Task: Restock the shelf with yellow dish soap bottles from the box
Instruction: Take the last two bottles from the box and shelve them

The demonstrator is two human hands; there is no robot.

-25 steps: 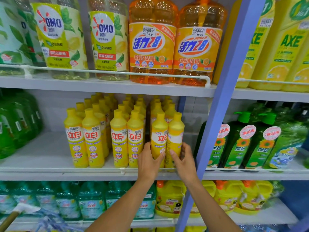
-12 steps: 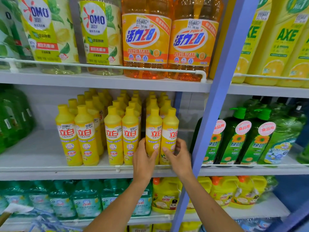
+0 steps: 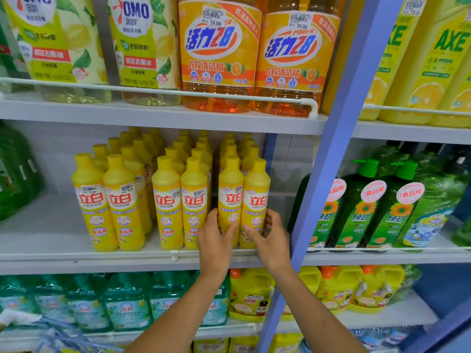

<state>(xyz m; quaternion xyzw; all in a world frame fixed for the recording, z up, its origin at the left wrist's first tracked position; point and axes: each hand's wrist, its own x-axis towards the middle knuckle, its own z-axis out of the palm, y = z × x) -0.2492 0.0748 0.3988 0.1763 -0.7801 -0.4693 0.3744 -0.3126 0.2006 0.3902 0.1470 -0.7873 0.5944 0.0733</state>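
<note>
Several rows of yellow dish soap bottles stand on the middle shelf [image 3: 51, 253]. At the front of the rightmost rows stand two bottles side by side. My left hand [image 3: 215, 240] grips the lower part of the left front bottle [image 3: 230, 189]. My right hand [image 3: 271, 238] grips the lower part of the right front bottle [image 3: 257, 192]. Both bottles are upright with their bases on the shelf, just behind its front rail. The box is not in view.
A blue upright post [image 3: 328, 174] stands right of my right hand. Green pump bottles [image 3: 367, 207] fill the shelf beyond it. Orange bottles [image 3: 219, 54] sit on the shelf above, green and yellow jugs [image 3: 249, 294] below. Bare shelf lies left of the yellow rows.
The two front bottles have turned a little so their labels face forward. My hands stay on their lower parts. The camera has tilted slightly down.
</note>
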